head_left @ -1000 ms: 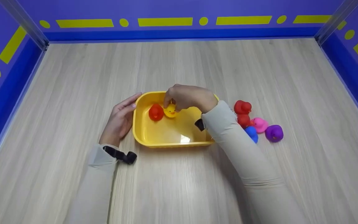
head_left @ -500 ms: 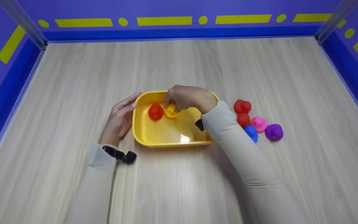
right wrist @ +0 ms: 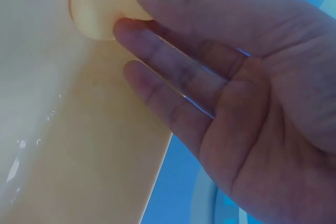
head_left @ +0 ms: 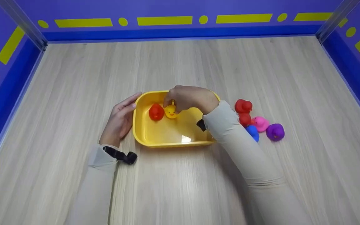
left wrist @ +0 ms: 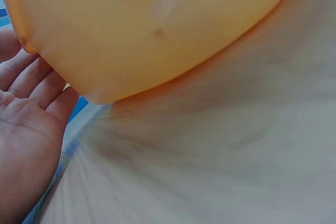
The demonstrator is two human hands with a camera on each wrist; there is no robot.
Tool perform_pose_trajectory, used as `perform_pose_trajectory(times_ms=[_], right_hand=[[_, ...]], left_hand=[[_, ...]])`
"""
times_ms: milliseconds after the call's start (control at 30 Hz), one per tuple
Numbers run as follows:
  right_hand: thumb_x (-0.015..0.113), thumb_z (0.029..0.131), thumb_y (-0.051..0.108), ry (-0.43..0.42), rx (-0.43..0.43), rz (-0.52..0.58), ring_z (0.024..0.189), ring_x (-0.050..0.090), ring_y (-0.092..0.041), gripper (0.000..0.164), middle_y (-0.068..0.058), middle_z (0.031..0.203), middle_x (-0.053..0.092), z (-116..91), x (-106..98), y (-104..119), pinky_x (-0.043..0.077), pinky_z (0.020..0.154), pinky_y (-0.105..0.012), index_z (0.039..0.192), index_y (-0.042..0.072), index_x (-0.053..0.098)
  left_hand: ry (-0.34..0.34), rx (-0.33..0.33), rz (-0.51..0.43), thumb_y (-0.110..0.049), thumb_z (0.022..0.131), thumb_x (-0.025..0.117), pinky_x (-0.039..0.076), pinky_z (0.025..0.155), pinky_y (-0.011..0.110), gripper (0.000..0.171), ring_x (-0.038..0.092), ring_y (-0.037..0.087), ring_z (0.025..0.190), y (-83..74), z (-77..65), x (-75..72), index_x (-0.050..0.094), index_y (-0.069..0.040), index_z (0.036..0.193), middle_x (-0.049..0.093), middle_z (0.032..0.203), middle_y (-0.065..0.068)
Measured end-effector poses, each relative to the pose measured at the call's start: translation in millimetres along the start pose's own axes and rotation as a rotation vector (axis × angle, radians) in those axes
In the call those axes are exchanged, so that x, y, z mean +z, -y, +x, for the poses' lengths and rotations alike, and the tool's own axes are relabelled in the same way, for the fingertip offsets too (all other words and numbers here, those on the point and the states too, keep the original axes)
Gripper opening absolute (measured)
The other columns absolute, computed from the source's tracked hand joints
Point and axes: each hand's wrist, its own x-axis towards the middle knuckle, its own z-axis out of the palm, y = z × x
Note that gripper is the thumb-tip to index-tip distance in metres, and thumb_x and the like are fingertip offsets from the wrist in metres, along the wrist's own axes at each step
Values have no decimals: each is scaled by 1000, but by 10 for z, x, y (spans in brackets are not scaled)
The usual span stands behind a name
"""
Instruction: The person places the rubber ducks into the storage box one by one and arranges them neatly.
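Note:
In the head view, a yellow plastic tub (head_left: 167, 145) sits on the table. My left hand (head_left: 119, 118) rests against its left wall, fingers extended along the outside and thumb near the rim. The left wrist view shows those fingers (left wrist: 37, 80) fairly straight, partly behind the tub's wall. My right hand (head_left: 192, 98) reaches over the far rim and pinches a yellow rubber duck (head_left: 171, 112) inside the tub. In the right wrist view, thumb and fingertips meet the duck (right wrist: 97, 9), its upper part cut off by the frame. A red rubber duck (head_left: 156, 112) sits just left of it.
To the tub's right, partly behind my right sleeve, a cluster of rubber ducks lies on the wooden table (head_left: 173, 187): two red (head_left: 243, 106), one pink (head_left: 260, 124), one blue (head_left: 252, 133) and one purple (head_left: 275, 132). Purple-blue walls (head_left: 180, 34) bound the table.
The yellow duck, pinched by my right hand, shifts only slightly within the tub, beside the red one. My left hand stays at the tub's left side.

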Motion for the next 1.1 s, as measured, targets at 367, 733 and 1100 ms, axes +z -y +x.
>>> perform_pose_trajectory(times_ms=[367,733,1100], right_hand=[[71,86,9,-56,-33,18,103,58,-20,44,0,122,64,-118,-53,-4,53,96,-33,128,16,63],[73,85,13,-139,-108,14,108,59,-22,45,-6,123,65,-284,-107,-94,52,98,-34,128,10,62],[73,85,16,-234,-135,25,109,61,-24,43,-8,122,65,-568,-131,-237,53,96,-36,126,9,63]], left_hand=[[4,3,-1,4,94,47,46,105,27,46,57,14,119,-9,-2,2,41,11,139,63,125,3],[9,-8,-26,5,93,45,47,103,27,43,59,16,117,-9,11,-8,46,10,136,64,123,4],[-3,-5,-10,5,94,46,47,104,28,46,58,15,118,-5,1,1,41,10,139,63,126,4]])
